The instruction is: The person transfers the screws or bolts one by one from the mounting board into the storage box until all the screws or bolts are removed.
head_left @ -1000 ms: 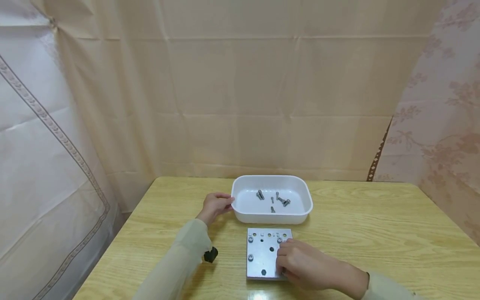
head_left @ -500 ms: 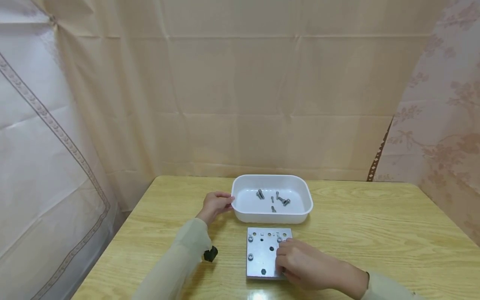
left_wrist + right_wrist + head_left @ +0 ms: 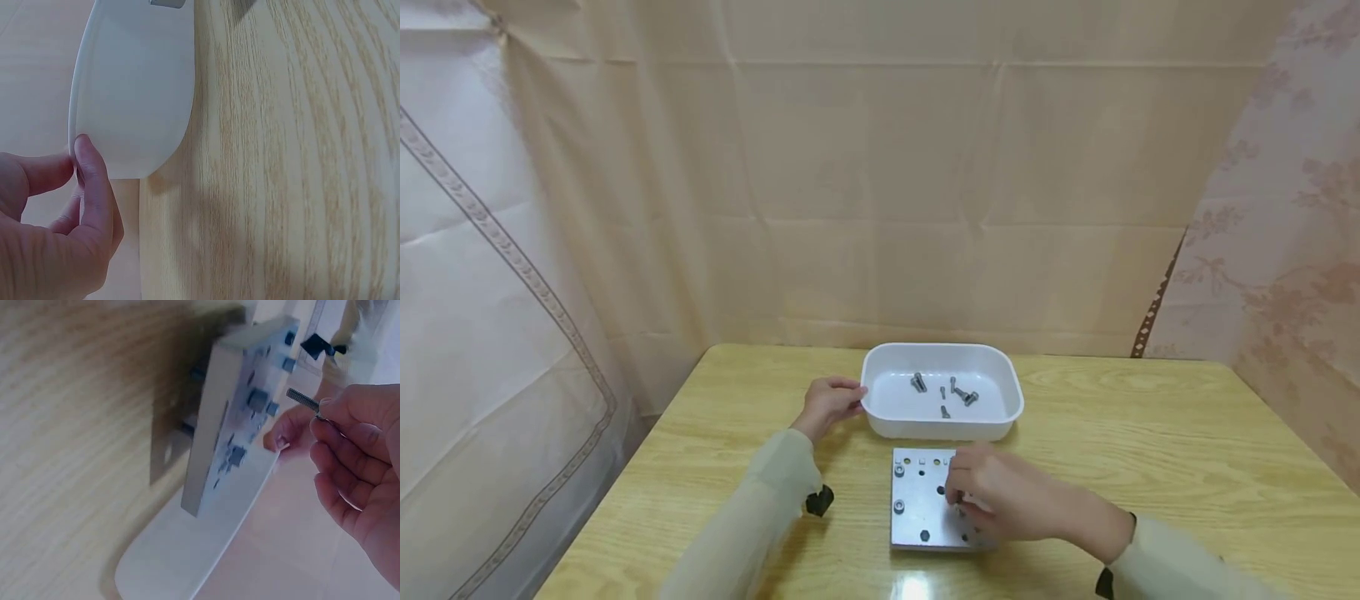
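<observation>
My left hand (image 3: 829,405) pinches the left end of a white plastic tray (image 3: 940,428) between thumb and fingers, as the left wrist view also shows. Several loose bolts (image 3: 919,382) lie inside the tray. Over the right half of a silver metal plate (image 3: 913,523), my right hand (image 3: 1003,493) is raised. In the right wrist view its thumb and index finger pinch a small bolt (image 3: 302,398), threaded end pointing out and apart from the plate. Two socket-head bolts (image 3: 898,507) stand along the plate's left side. My right hand hides the plate's upper right part.
The wooden table (image 3: 1112,433) extends to both sides of the plate and tray. Beige cloth (image 3: 880,208) hangs behind its far edge, with patterned cloths left and right. A black piece (image 3: 820,500) sits at my left sleeve.
My right hand has moved up and away from the plate's lower right corner, where a dark hole now shows. My left hand still holds the tray. The view has tilted slightly.
</observation>
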Demonstrator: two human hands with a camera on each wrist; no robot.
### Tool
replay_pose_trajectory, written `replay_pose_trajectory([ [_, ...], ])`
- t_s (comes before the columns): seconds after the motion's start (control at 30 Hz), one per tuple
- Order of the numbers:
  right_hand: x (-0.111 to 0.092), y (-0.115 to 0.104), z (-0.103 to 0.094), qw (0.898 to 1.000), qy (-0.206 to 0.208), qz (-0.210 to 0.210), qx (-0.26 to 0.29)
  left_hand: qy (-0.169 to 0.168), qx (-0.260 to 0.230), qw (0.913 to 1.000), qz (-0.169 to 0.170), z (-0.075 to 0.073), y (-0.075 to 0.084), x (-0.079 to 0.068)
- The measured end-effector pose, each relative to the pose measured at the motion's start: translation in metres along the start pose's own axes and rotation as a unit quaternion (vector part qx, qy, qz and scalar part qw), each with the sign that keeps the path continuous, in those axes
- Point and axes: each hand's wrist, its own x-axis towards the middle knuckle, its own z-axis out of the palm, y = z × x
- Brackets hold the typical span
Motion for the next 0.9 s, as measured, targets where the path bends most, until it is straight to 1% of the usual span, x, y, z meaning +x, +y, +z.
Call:
replay_pose_trajectory([
  [0.07,0.002,0.004,-0.002,1.000,0.001,0.009,0.017,-0.001,-0.001,1.0000,0.001,0.000,0.001,0.000],
  [0.13,0.005,0.009,-0.003,1.000,0.010,0.008,0.022,0.000,-0.003,1.0000,0.002,0.000,0.002,-0.001],
  [0.3,0.013,0.021,-0.003,0.999,0.039,-0.001,0.018,-0.001,-0.003,1.0000,0.007,0.000,0.003,-0.002],
  [0.53,0.019,0.038,-0.001,0.998,0.055,0.040,0.008,-0.001,-0.001,1.0000,0.007,0.001,0.001,-0.002],
  [0.73,0.028,0.055,0.002,0.995,0.082,0.050,-0.006,0.006,-0.002,1.0000,0.003,0.000,0.000,-0.001],
  [0.9,0.036,0.071,0.003,0.992,0.105,0.065,-0.007,0.006,-0.005,0.9999,0.008,0.001,-0.001,-0.002],
])
